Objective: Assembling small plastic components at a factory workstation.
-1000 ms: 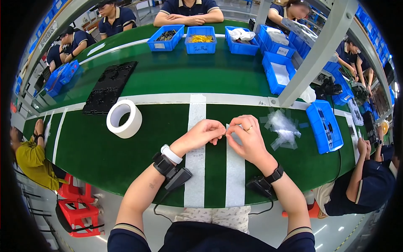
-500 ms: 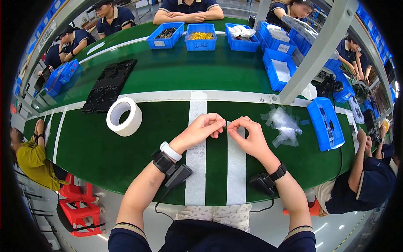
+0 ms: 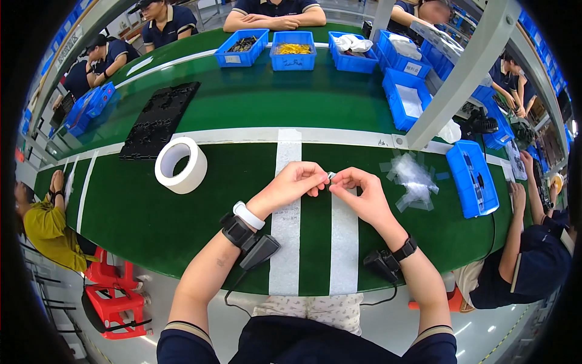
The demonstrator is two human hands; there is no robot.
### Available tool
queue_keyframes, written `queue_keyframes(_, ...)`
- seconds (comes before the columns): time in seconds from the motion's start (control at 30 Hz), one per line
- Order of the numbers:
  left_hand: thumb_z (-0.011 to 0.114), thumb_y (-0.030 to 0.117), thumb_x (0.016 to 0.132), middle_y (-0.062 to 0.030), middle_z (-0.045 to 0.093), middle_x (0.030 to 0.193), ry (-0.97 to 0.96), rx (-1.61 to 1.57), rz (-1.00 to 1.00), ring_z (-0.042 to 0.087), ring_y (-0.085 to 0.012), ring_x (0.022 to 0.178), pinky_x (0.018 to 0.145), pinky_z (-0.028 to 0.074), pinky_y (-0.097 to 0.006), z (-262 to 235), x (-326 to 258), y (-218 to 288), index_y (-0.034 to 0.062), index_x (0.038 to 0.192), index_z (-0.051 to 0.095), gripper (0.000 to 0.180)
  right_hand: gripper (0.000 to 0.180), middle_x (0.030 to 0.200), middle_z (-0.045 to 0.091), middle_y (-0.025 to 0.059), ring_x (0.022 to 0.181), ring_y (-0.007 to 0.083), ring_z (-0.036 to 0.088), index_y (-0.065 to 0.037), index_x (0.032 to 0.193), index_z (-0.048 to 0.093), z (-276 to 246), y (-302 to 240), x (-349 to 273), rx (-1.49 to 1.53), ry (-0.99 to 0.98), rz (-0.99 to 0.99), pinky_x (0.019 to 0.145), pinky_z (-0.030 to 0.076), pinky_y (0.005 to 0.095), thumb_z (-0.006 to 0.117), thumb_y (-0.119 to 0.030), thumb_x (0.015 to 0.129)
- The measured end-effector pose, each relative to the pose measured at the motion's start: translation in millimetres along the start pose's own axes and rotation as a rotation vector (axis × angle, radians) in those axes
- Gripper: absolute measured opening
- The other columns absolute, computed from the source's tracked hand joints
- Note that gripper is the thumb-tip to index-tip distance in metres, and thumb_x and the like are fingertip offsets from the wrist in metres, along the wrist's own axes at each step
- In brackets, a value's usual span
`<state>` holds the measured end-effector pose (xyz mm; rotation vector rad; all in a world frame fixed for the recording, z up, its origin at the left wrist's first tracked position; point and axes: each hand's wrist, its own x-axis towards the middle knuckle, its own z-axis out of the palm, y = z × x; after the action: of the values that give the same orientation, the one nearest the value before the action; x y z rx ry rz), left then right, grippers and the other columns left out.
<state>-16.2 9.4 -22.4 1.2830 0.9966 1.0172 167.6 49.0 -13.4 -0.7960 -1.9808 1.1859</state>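
Note:
My left hand (image 3: 298, 184) and my right hand (image 3: 365, 193) meet above the green table, fingertips almost touching. Between them sits a tiny pale piece with a dark spot (image 3: 330, 176), pinched by both thumbs and forefingers. It is too small for me to name. White strips (image 3: 344, 255) run along the table beneath my hands. To the left stands a roll of white tape (image 3: 195, 171). On the right lies a cluster of clear plastic strips or film (image 3: 414, 185), nearest to my right hand.
A blue bin (image 3: 471, 182) with dark parts stands at the right. Beyond the white divider lie a black moulded tray (image 3: 159, 121) and blue bins, one with yellow parts (image 3: 293, 48). A grey metal post (image 3: 464, 73) rises at the right. Several people sit around the table.
My hands stay nearly in place; the small pale piece between my fingertips shows more now. The person at the right has raised a hand farther forward.

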Motion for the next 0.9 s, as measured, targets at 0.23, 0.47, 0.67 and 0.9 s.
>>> queue_keyframes(0.23,0.053,0.021,0.087,0.0016,0.056,0.073,-0.026,0.027,-0.023,0.050,-0.0039,0.063,0.058,0.042,-0.017,1,0,3,0.0029,0.083,0.058,0.019,0.013,0.071,0.062,0.0050,0.068,0.0108,0.060,0.000,0.078,0.058,-3,-2,-1,-0.097,-0.013,-0.046,0.066,0.047,0.0237,0.066,-0.008,0.072)
queue_keyframes(0.47,0.056,0.021,0.085,0.0006,0.057,0.069,0.012,-0.033,0.023,0.051,-0.0046,0.060,0.056,0.042,-0.017,0,1,-4,0.0027,0.079,0.060,0.020,0.013,0.071,0.062,0.0058,0.069,0.0132,0.060,-0.002,0.076,0.059,2,-2,-1,0.012,0.007,0.015,0.067,0.046,0.0257,0.068,-0.008,0.070)
queue_keyframes(0.67,0.054,0.020,0.086,0.0012,0.057,0.072,0.019,-0.004,-0.024,0.051,-0.0040,0.063,0.058,0.042,-0.017,2,1,0,0.0026,0.082,0.059,0.019,0.013,0.070,0.063,0.0046,0.070,0.0193,0.057,-0.004,0.074,0.060,-3,-8,-1,-0.254,0.082,-0.215,0.068,0.042,0.0302,0.068,-0.007,0.065)
queue_keyframes(0.9,0.055,0.021,0.085,0.0004,0.057,0.070,0.020,-0.012,-0.011,0.052,-0.0046,0.061,0.056,0.043,-0.018,2,1,-2,0.0020,0.079,0.059,0.020,0.012,0.069,0.063,0.0044,0.068,0.0185,0.057,-0.005,0.075,0.060,1,-9,-2,-0.297,0.072,-0.204,0.066,0.042,0.0303,0.068,-0.007,0.065)
